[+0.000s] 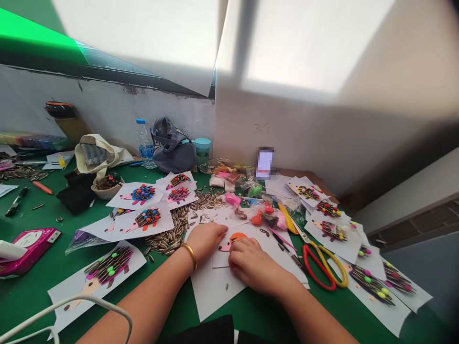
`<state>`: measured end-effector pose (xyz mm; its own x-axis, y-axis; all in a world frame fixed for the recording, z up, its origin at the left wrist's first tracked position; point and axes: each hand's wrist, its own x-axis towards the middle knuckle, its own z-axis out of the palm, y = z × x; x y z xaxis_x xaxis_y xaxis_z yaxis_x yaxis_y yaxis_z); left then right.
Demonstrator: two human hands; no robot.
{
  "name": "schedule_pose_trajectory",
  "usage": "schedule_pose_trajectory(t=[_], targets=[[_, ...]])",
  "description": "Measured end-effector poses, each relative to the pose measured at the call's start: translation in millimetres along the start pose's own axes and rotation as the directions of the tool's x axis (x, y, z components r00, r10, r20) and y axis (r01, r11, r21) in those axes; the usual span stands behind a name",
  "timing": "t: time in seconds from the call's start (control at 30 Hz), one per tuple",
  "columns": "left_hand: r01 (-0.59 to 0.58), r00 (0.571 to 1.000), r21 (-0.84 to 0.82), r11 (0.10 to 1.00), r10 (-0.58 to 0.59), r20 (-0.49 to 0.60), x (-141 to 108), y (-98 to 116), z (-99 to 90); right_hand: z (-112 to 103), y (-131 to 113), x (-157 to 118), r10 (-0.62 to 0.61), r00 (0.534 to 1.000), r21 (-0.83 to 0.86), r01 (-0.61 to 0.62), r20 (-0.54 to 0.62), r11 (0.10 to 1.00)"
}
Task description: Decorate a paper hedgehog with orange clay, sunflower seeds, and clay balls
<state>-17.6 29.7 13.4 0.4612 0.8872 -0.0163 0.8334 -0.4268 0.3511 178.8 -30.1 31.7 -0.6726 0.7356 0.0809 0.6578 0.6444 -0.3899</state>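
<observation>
Under my hands, a small white card (220,260) lies on larger white paper (202,298). On it is a hedgehog figure with a pink clay face (224,246) and an orange clay body (237,236); a dark seed or two shows on the orange. My right hand (253,263) bends over the body with its fingers closed at the orange clay, and whatever they pinch is hidden. My left hand (208,241) rests at the card's upper left, fingertips pressed together. What it holds, if anything, is too small to name. A heap of sunflower seeds (170,236) lies left of my left wrist.
Finished-looking hedgehog cards (107,267) lie on the left, with more cards (332,229) on the right. Red-handled scissors (315,267) and yellow-handled scissors (335,267) sit right of the paper. Bagged coloured clay (256,217), a phone (264,163) and a water bottle (146,148) stand behind.
</observation>
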Motion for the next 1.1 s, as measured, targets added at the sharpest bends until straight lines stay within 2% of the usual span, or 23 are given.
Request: schedule_pose_trajectory(t=[0.07, 0.13, 0.23, 0.43, 0.63, 0.7, 0.83, 0.9, 0.97, 1.0, 1.03, 1.1], targets=[[-0.004, 1.0, -0.006, 1.0, 0.004, -0.002, 0.0, -0.6, 0.5, -3.5, 6.0, 0.5, 0.103, 0.989, 0.044, -0.098, -0.11, 0.994], [-0.011, 1.0, -0.017, 1.0, 0.011, -0.007, 0.0, -1.2, 1.0, -7.7, 13.6, 0.9, 0.217, 0.955, 0.116, -0.197, -0.202, 0.974], [-0.012, 1.0, -0.038, 0.999, 0.012, -0.014, 0.1, -1.7, 1.5, -11.2, 20.1, 1.1, 0.311, 0.924, 0.202, -0.268, -0.224, 0.942], [0.002, 1.0, -0.02, 1.0, -0.002, -0.009, 0.1, -1.0, 1.0, -0.8, 14.2, 2.6, 0.28, 0.94, 0.246, -0.23, -0.193, 0.942], [-0.013, 1.0, 0.002, 1.0, 0.013, -0.011, -1.1, -0.1, 0.3, 3.7, 14.2, 1.9, 0.299, 0.932, 0.277, -0.237, -0.205, 0.931], [-0.002, 1.0, -0.033, 0.999, 0.002, -0.013, -1.1, -0.2, -0.1, 2.2, 12.6, 0.2, 0.31, 0.937, 0.316, -0.248, -0.164, 0.916], [0.1, 0.99, -0.235, 0.967, -0.121, -0.076, 2.2, -2.1, -2.5, 0.6, 7.8, -2.1, 0.211, 0.974, 0.314, -0.225, 0.08, 0.922], [0.13, 0.978, -0.356, 0.925, -0.178, -0.105, 4.9, -2.9, -4.6, 0.2, 6.6, -1.4, 0.138, 0.982, 0.276, -0.169, 0.13, 0.946], [0.126, 0.972, -0.478, 0.869, -0.204, -0.115, 6.4, -2.0, -6.9, -0.9, 6.6, 0.0, 0.101, 0.991, 0.256, -0.12, 0.085, 0.959], [0.126, 0.97, -0.58, 0.805, -0.222, -0.098, 6.3, -0.5, -8.1, -1.7, 6.8, 0.8, 0.101, 0.994, 0.261, -0.106, 0.035, 0.96], [0.129, 0.97, -0.68, 0.722, -0.233, -0.063, 5.4, 1.7, -9.3, -2.4, 7.2, 1.6, 0.115, 0.993, 0.275, -0.102, -0.029, 0.956], [0.166, 0.973, -0.901, 0.4, -0.213, 0.084, 1.8, 8.4, -11.5, -3.2, 7.7, 3.0, 0.174, 0.969, 0.317, -0.113, -0.173, 0.942]])
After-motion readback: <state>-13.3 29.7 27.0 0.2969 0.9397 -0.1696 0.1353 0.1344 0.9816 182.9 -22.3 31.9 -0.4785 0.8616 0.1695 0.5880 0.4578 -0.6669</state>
